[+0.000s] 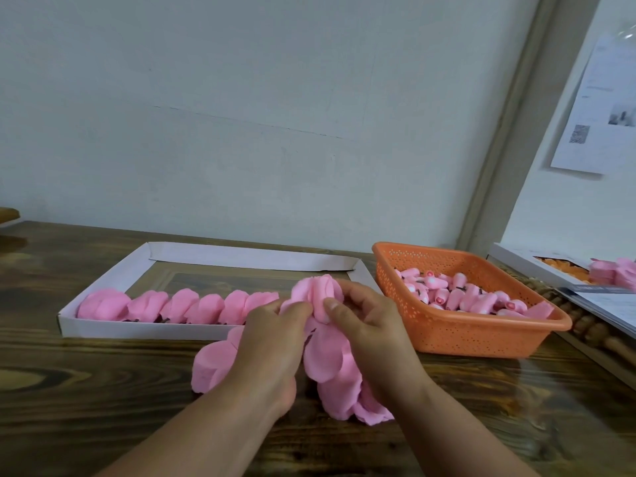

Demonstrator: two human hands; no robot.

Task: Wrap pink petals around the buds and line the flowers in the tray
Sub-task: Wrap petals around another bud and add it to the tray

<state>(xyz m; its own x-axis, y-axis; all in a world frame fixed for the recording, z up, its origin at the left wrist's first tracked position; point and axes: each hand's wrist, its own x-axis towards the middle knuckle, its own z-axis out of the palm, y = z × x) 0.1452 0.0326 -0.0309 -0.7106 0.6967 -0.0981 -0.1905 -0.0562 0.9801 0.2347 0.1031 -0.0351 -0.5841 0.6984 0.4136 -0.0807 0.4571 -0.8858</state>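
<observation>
wooden table [103, 390], tray [137, 330], basket [481, 339] (orange), petals [213, 366]

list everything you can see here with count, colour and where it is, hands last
tray: one, white card, far left part of the table
finished flowers: about six, pink, in a row along the tray's near wall
flower being wrapped: one, pink, held above the tray's right end
loose petals: a pile, pink, on the table under and between the hands
basket: one, orange, perforated plastic, right of the tray
buds: many, pink, heaped in the basket
table: one, dark brown wood
paper sheet: one, white, printed, on the wall at right
second box: one, white, far right, holding orange and pink pieces
left hand: one, pinching the flower's petals
right hand: one, pinching the same flower
</observation>
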